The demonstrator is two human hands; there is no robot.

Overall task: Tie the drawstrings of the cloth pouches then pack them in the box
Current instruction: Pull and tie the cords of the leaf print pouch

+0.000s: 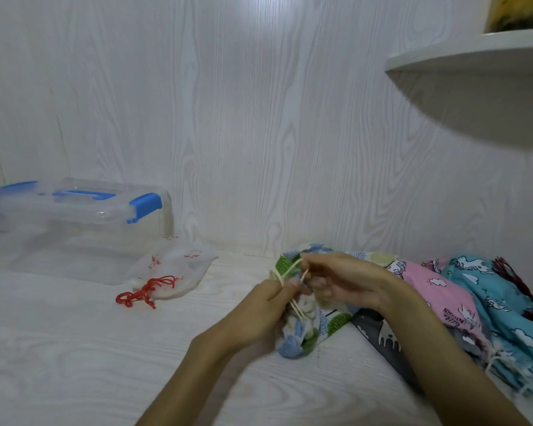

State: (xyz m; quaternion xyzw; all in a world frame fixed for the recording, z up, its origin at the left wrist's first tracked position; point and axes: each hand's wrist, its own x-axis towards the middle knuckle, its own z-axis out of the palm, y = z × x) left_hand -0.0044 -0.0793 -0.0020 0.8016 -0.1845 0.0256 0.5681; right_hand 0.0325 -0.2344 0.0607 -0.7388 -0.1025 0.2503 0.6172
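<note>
A blue, green and white patterned cloth pouch (308, 336) lies bunched on the white table, under both my hands. My left hand (263, 315) pinches its cream drawstring (288, 270) near the pouch's gathered mouth. My right hand (342, 282) pinches another strand of the same cream drawstring just to the right. A white pouch (179, 269) with a knotted red drawstring (145, 292) lies to the left. The clear plastic box (74, 222) with blue latches stands shut at the far left against the wall.
A heap of other pouches lies at the right: pink (437, 290), turquoise with unicorns (499, 305) and a dark grey one (382, 336). A white corner shelf (474, 59) juts out from the wall at upper right. The wall rises right behind the table.
</note>
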